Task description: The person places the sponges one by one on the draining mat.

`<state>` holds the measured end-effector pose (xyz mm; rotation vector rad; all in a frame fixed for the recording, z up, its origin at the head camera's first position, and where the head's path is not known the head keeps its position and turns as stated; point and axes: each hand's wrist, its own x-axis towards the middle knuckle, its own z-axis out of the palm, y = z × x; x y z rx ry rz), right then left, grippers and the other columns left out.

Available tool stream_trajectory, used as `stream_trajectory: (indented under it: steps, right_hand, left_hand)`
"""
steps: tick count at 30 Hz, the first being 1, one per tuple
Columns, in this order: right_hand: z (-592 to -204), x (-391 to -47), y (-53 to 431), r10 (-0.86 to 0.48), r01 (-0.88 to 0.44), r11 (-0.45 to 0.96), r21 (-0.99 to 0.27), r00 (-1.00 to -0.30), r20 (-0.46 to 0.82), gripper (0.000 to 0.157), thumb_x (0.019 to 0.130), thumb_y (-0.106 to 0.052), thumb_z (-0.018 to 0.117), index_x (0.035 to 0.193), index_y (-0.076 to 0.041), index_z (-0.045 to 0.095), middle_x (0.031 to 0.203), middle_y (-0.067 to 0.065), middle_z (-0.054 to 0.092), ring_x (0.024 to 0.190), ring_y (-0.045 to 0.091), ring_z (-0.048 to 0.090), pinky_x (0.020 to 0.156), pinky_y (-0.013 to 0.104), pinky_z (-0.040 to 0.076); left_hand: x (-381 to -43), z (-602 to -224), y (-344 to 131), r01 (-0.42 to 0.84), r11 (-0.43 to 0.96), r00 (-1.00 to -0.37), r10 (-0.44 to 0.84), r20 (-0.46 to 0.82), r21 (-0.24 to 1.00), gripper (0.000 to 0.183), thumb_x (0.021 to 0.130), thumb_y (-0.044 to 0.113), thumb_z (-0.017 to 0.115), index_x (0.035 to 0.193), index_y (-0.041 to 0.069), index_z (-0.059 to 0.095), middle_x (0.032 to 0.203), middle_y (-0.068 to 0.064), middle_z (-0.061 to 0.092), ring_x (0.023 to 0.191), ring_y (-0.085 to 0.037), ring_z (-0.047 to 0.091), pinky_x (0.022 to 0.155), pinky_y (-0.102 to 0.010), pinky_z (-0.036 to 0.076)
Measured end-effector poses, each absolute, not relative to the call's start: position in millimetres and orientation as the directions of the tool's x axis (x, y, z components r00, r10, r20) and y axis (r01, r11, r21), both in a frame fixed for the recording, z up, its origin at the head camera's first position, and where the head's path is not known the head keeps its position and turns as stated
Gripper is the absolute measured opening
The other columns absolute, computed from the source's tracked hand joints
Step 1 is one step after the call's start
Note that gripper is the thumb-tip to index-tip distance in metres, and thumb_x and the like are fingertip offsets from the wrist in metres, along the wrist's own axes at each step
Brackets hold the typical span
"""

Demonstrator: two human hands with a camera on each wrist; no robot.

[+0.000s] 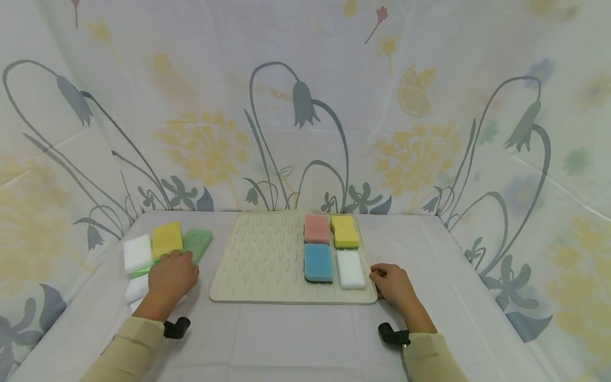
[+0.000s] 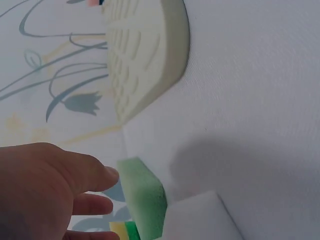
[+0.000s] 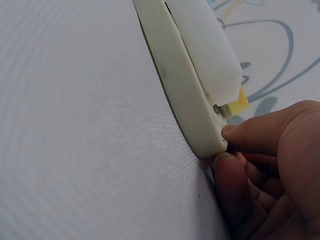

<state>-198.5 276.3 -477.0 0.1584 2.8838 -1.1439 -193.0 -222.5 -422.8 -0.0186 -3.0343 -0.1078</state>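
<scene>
My left hand (image 1: 173,277) is over a group of sponges at the left, fingers extended and apart. Its fingertips overlap the near edges of a yellow sponge (image 1: 167,240) and a green sponge (image 1: 198,244) in the head view. In the left wrist view the thumb points at the green sponge (image 2: 142,197), with a gap between thumb and fingers. At the right, my right hand (image 1: 394,286) pinches the side edge of a cream ridged mat (image 1: 258,265) near its front corner. The right wrist view shows the thumb on the mat's rim (image 3: 175,85), other fingers curled below.
On the mat's right half lie a pink sponge (image 1: 317,228), a yellow sponge (image 1: 345,232), a blue sponge (image 1: 318,261) and a white sponge (image 1: 350,269). White sponges (image 1: 138,253) lie left of my left hand. A flower-printed cloth (image 1: 296,159) hangs behind the table.
</scene>
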Motion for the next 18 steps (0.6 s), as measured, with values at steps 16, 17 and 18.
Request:
stream_trajectory:
  steps: [16, 17, 18]
  right_hand:
    - [-476, -196, 275, 0.09, 0.121, 0.689, -0.715, -0.993, -0.081, 0.034, 0.093, -0.019, 0.058, 0.121, -0.001, 0.065, 0.1, 0.01, 0.068, 0.069, 0.012, 0.059, 0.054, 0.026, 0.051]
    - [-476, -196, 275, 0.089, 0.119, 0.69, -0.714, -0.993, -0.08, 0.034, 0.093, -0.019, 0.058, 0.121, -0.001, 0.065, 0.1, 0.01, 0.068, 0.069, 0.012, 0.059, 0.054, 0.026, 0.051]
    - [-476, -196, 275, 0.089, 0.119, 0.691, -0.713, -0.993, -0.079, 0.034, 0.093, -0.019, 0.058, 0.121, -0.001, 0.065, 0.099, 0.01, 0.068, 0.069, 0.012, 0.059, 0.054, 0.026, 0.051]
  left_hand:
    - [-190, -419, -243, -0.082, 0.991, -0.996, -0.076, -0.053, 0.103, 0.039, 0.086, 0.021, 0.059, 0.11, -0.009, 0.059, 0.099, -0.031, 0.055, 0.089, -0.047, 0.053, 0.066, -0.057, 0.046]
    - [-190, -420, -244, -0.081, 0.991, -0.996, -0.076, -0.056, 0.105, 0.038, 0.085, 0.02, 0.059, 0.11, -0.009, 0.059, 0.1, -0.031, 0.056, 0.09, -0.048, 0.053, 0.066, -0.057, 0.046]
    - [-190, -421, -245, -0.081, 0.991, -0.995, -0.075, -0.059, 0.106, 0.038, 0.086, 0.019, 0.059, 0.11, -0.009, 0.059, 0.1, -0.031, 0.056, 0.089, -0.048, 0.053, 0.066, -0.057, 0.046]
